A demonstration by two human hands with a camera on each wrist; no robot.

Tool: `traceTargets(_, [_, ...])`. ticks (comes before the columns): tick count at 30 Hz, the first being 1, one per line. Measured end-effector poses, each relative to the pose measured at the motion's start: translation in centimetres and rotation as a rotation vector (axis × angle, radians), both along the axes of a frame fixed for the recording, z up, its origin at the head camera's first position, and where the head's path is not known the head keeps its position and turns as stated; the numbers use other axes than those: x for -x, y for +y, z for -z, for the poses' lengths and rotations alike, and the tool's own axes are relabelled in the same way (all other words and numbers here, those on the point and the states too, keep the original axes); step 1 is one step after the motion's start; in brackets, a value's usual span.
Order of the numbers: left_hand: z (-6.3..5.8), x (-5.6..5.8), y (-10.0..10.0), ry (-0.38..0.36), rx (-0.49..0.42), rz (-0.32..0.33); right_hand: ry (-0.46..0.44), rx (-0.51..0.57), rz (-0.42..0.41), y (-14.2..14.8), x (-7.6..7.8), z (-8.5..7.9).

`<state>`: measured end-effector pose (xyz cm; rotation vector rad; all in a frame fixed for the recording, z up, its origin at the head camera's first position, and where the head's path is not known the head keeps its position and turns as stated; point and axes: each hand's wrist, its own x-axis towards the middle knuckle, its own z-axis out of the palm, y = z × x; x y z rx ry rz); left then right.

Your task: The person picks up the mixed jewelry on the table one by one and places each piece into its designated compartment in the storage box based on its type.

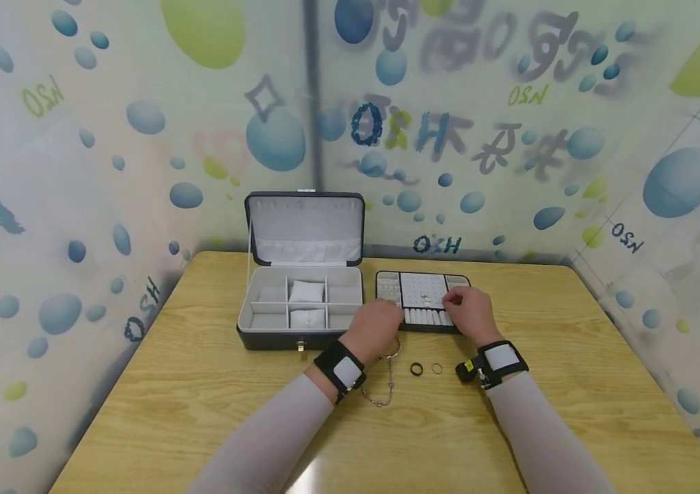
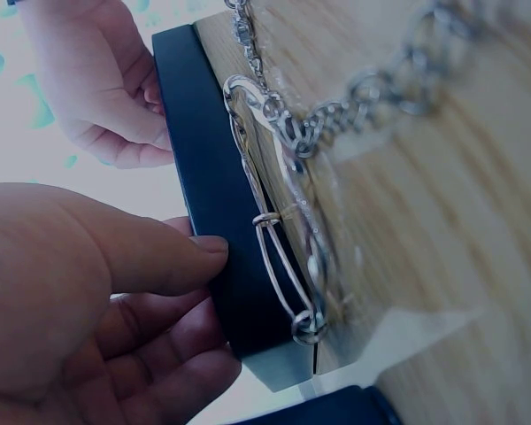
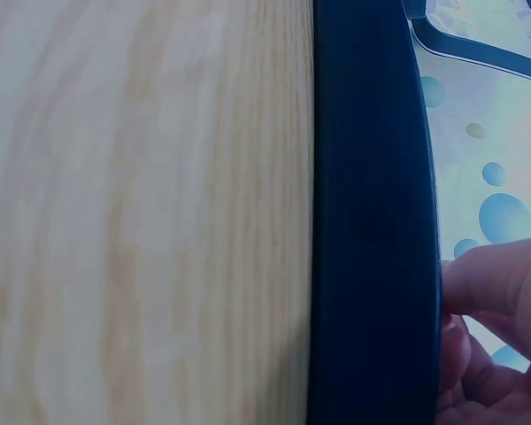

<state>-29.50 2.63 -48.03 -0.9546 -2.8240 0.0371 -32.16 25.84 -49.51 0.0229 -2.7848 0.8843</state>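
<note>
A black jewelry tray (image 1: pixel 430 328) with a pale lining lies on the table; it has ring rolls along its front and a dotted earring panel holding a few small earrings (image 1: pixel 427 300). My left hand (image 1: pixel 376 326) holds the tray's front left corner, thumb on the outer wall and fingers curled around the edge in the left wrist view. Over the panel's right side, my right hand (image 1: pixel 472 314) has thumb and fingertips brought together; anything between them is hidden by the tray wall (image 3: pixel 372 212) in the right wrist view. A silver bangle (image 2: pixel 264 219) and a chain (image 2: pixel 363 102) lie before the tray.
Left of the tray stands a jewelry box (image 1: pixel 270 341), its lid (image 1: pixel 303 230) raised, with white cushions (image 1: pixel 307 291) in two compartments. A dark ring (image 1: pixel 416 369) and a thin ring (image 1: pixel 437 368) lie on the wooden table (image 1: pixel 202 370). Behind is a patterned wall.
</note>
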Motion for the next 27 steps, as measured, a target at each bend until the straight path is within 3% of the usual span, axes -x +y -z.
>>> traceTargets(27, [-0.12,-0.06,-0.09,0.024,0.011,0.019,0.013,-0.012,0.002,-0.22,-0.05,0.0])
